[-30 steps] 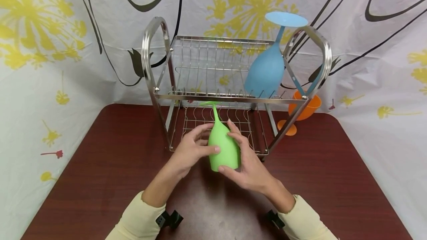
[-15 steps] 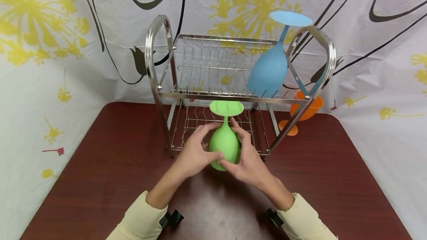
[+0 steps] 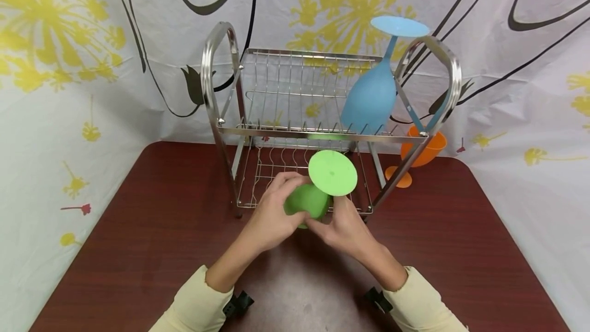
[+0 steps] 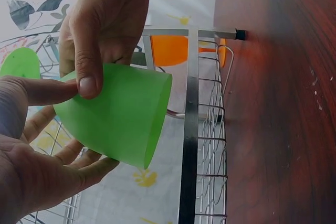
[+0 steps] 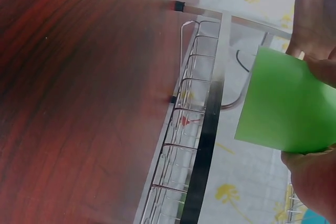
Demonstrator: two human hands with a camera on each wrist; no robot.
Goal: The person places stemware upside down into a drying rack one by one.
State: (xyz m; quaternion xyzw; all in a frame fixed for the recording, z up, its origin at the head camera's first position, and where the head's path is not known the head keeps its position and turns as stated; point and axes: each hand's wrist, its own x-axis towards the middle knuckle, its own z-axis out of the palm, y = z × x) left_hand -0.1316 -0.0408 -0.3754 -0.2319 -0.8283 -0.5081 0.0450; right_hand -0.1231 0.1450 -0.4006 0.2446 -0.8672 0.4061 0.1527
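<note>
A green goblet (image 3: 306,201) is held upside down by both hands, tilted so that its round foot (image 3: 333,173) points up and toward the camera. The left hand (image 3: 275,214) grips the bowl from its left side, thumb at the front. Opposite it, the right hand (image 3: 344,225) holds the right side, its thumb close to the left thumb. The foot hides part of the right fingers in the head view. In the left wrist view the green bowl (image 4: 118,114) shows its open rim facing right. The goblet is in front of the rack's lower tier.
A two-tier metal dish rack (image 3: 322,136) stands behind the hands on a dark red table (image 3: 138,250). An upside-down blue goblet (image 3: 371,96) leans on its upper tier at right. Behind the rack's right side stands an orange goblet (image 3: 426,150). Patterned cloth hangs at the back.
The goblet has been turned in the hands: its foot swung from pointing away, to up, and now toward the camera and rightward. The hands stay in nearly the same place.
</note>
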